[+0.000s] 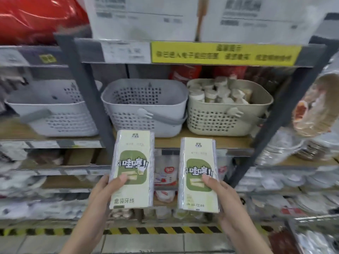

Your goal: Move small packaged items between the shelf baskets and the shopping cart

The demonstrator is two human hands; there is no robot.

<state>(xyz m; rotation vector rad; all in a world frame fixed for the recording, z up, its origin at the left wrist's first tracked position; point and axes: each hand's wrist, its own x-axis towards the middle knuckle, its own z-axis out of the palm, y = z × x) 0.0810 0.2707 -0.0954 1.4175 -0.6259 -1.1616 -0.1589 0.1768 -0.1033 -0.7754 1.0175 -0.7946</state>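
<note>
Two packets (132, 169) upright (long axis vertical)

A shop aisle, seen under flat, even light: a dark grey metal shelving frame (82, 85) with wooden shelf boards (201, 140) fills the view. A yellow notice strip (225, 53) and a white price label (126, 52) are fixed to the upper rail, their print too blurred to read. White printed cartons (143, 15) sit on the top shelf beside a red plastic-wrapped bundle (36, 17). At the base, a yellow-and-black hazard stripe (161, 230) runs along the pale tiled floor (128, 244).
</note>
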